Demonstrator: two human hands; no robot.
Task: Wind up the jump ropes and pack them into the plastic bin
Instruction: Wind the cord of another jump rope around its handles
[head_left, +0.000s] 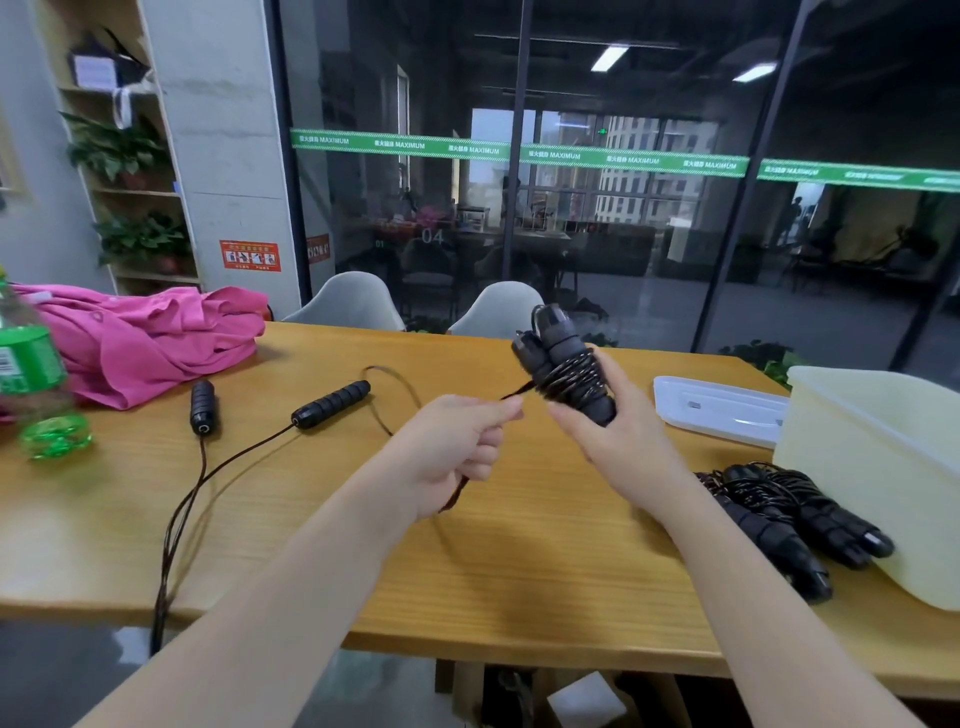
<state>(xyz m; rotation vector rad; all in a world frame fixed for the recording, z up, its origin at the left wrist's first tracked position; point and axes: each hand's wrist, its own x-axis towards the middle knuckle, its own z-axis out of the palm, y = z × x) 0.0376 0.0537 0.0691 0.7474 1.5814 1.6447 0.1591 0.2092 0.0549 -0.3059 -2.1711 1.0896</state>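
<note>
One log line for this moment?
right hand: holds wound rope | left hand: pinches cord | bin: open

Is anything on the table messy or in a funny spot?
Yes. One unwound jump rope sprawls across the table, its cord hanging over the near edge. A pink cloth lies crumpled at the far left. A wound rope bundle lies beside the plastic bin, not inside it.

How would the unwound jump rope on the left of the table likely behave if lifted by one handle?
The unwound jump rope would probably go floppy: its thin cord already trails in loose curves and droops over the table edge. The second handle would likely drag and swing. The round handles might roll if nudged.
</note>
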